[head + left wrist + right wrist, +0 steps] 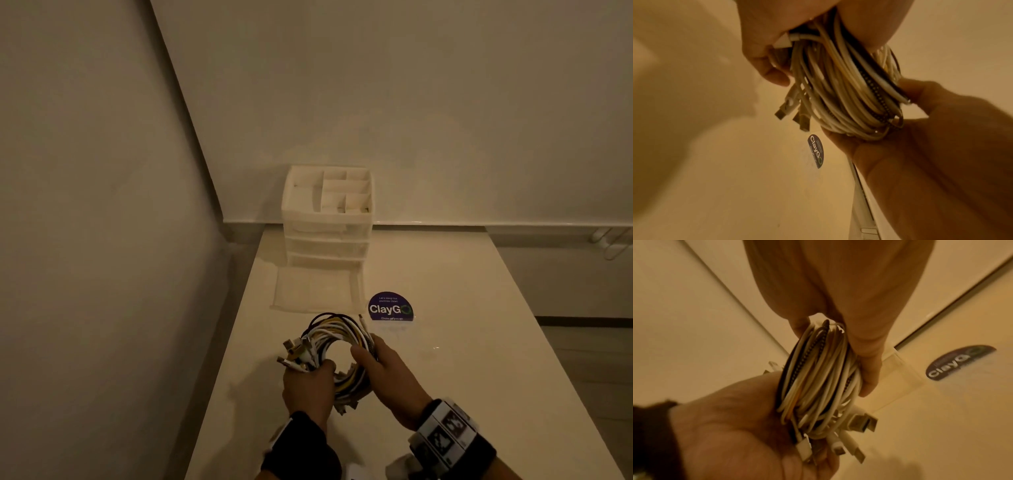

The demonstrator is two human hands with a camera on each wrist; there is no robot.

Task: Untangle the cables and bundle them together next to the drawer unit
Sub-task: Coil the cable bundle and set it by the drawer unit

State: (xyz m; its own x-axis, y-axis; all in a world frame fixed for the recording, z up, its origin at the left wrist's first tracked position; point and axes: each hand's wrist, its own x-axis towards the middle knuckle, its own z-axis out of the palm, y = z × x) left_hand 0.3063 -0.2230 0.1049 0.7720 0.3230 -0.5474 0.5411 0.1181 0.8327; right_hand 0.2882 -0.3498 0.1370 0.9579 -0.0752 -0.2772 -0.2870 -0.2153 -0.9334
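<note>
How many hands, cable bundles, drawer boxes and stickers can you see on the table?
Hands: 2, left hand and right hand
Cable bundle: 1
Drawer unit: 1
ClayGo sticker: 1
Total: 5

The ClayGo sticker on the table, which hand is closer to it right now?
Right. The right hand grips the coiled cables' right side, just short of the ClayGo sticker. The left hand holds the coil's left side, farther away.
</note>
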